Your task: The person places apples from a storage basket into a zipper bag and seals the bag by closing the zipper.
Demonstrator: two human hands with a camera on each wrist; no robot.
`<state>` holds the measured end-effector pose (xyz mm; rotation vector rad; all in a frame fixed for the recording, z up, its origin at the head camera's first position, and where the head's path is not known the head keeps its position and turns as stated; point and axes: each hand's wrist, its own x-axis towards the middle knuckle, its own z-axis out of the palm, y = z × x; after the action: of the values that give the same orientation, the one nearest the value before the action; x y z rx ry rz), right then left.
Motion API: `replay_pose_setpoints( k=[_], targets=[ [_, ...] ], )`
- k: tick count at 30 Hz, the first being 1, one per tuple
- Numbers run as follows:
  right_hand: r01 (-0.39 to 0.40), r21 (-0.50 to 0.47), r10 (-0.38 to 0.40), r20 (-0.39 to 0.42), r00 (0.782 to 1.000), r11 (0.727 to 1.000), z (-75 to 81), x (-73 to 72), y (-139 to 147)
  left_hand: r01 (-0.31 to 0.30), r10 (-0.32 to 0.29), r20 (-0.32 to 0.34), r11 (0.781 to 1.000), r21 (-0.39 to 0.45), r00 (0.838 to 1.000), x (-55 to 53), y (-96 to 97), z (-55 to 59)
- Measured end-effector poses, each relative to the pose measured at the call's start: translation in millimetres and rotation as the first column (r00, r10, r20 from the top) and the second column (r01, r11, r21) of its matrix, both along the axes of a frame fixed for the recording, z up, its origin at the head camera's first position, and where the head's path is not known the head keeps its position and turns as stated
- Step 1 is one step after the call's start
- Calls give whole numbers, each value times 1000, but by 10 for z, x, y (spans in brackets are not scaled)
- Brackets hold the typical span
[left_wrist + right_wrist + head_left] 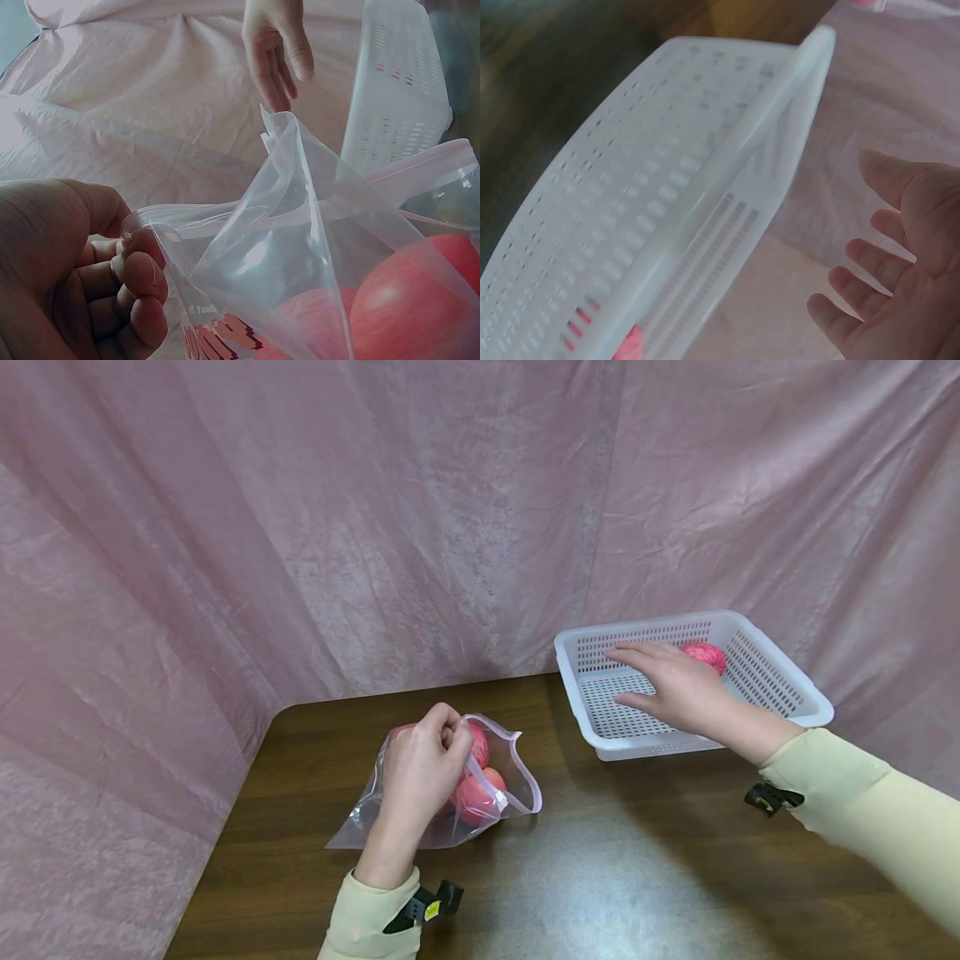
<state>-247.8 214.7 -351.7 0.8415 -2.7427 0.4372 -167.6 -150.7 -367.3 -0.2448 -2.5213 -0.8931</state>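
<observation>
My left hand (427, 762) pinches the rim of a clear zip bag (292, 217) with a pink-edged mouth and a white slider. Inside the bag are several red apples (476, 797), seen through the plastic. The bag lies on the table with its mouth turned to the right. Over the white basket (588, 718) hangs my right hand (675, 687), its fingers spread and thumb apart, holding nothing. A red fruit in a netted pink cover or with a mottled pink skin (707, 657) sits in the basket, just beyond that hand.
The brown wooden table (600, 877) carries the bag at left and the slotted basket at back right. A pink cloth curtain (450, 527) hangs behind and at both sides. Each wrist wears a small black camera strap (772, 797).
</observation>
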Motion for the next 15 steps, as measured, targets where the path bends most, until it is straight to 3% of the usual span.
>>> replay_pose_setpoints(
  k=[15],
  targets=[
    [118,76,-123,69,990,990,-62,-237,287,6,-6,8,1000,0,1000,-5,-12,1]
  ],
)
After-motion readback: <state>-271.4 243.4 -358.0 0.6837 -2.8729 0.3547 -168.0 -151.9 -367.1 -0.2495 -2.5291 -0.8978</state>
